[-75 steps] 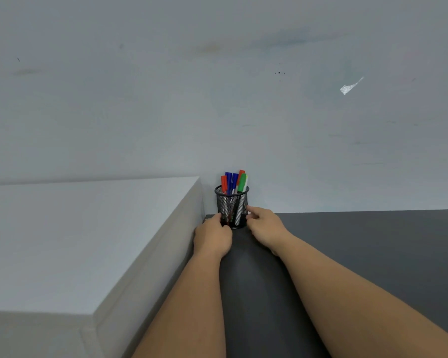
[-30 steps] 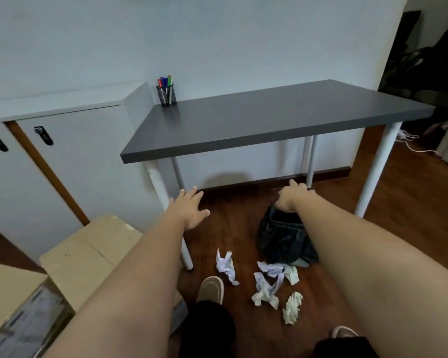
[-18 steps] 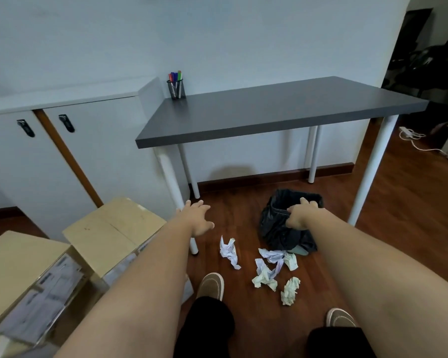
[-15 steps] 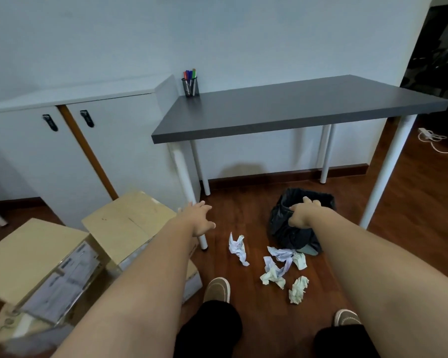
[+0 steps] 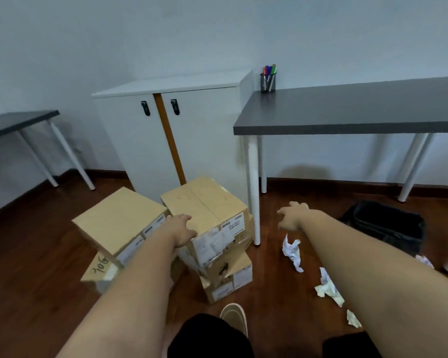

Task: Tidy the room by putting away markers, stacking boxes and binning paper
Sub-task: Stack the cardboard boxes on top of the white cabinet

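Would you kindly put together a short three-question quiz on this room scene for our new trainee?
1. True or false: the markers stand in a mesh cup on the grey desk.
2. Which hand is over a cardboard box? A) left hand B) right hand
3. Fill in: the crumpled paper lies on the ____.

Key: 1 true; 2 A; 3 floor.
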`<state>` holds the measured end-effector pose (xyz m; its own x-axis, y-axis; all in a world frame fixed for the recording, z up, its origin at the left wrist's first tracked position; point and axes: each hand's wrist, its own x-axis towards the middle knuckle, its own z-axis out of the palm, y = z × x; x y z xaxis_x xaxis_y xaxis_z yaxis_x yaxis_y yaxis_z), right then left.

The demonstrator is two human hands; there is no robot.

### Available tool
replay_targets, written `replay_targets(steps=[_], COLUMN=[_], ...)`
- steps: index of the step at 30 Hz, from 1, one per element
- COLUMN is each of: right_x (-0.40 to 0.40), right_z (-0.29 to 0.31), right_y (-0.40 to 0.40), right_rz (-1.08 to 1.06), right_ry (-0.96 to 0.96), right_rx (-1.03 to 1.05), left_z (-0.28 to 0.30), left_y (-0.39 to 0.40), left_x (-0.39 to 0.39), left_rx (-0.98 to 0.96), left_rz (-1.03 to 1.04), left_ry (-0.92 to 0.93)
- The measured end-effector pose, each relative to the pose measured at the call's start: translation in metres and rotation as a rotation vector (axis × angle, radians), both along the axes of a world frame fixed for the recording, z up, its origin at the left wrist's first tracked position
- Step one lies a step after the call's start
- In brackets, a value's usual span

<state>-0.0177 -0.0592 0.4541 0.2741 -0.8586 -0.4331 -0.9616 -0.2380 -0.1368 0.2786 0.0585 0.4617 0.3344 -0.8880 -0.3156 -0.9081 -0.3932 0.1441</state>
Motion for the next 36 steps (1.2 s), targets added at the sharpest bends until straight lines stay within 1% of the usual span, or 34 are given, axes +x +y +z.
replay_targets(steps=[3, 6, 7, 13, 16, 18, 21, 24, 27, 29, 32, 34, 36], right_x=[0.034, 0.053, 0.057, 0.07, 0.077, 0.082, 0.093, 0.106, 0.123, 0.132, 0.145, 0.154, 0.166], right_z=[-0.017, -0.032, -0.038, -0.063, -0.063, -0.064, -0.074, -0.083, -0.089, -0.096, -0.101, -0.09, -0.069], right_y=[-0.002, -0.001, -0.003, -0.036, -0.05, -0.059, -0.077, -0.092, -0.097, -0.094, -0.09, -0.092, -0.096], right_rz=[0.083, 0.116, 0.118, 0.036, 0.001, -0.041, -0.19, -0.348, -0.468, -0.532, -0.615, -0.637, -0.618], right_ry=[0.018, 0.004, -0.013, -0.14, -0.191, -0.267, -0.454, -0.66, -0.86, -0.929, -1.039, -1.115, -1.155], right_rx=[0.007, 0.027, 0.031, 0.063, 0.055, 0.099, 0.222, 0.33, 0.455, 0.441, 0.29, 0.234, 0.217], left_z=[-0.023, -0.043, -0.052, -0.07, -0.078, -0.084, -0.1, -0.123, -0.139, -0.132, -0.12, -0.107, -0.087], left_y=[0.011, 0.014, 0.012, -0.012, -0.027, -0.035, -0.043, -0.052, -0.059, -0.058, -0.059, -0.062, -0.064], left_x=[0.017, 0.021, 0.023, 0.024, 0.025, 0.025, 0.024, 0.028, 0.022, 0.011, 0.02, 0.033, 0.047], left_rx=[0.057, 0.112, 0.096, 0.138, 0.147, 0.119, 0.053, -0.038, -0.197, -0.307, -0.379, -0.406, -0.453], left_rz=[0.022, 0.018, 0.032, 0.078, 0.125, 0.197, 0.409, 0.626, 0.888, 0.953, 0.974, 0.973, 0.962], left_ry=[0.01, 0.034, 0.054, 0.096, 0.162, 0.244, 0.445, 0.753, 1.129, 1.228, 1.31, 1.325, 1.271])
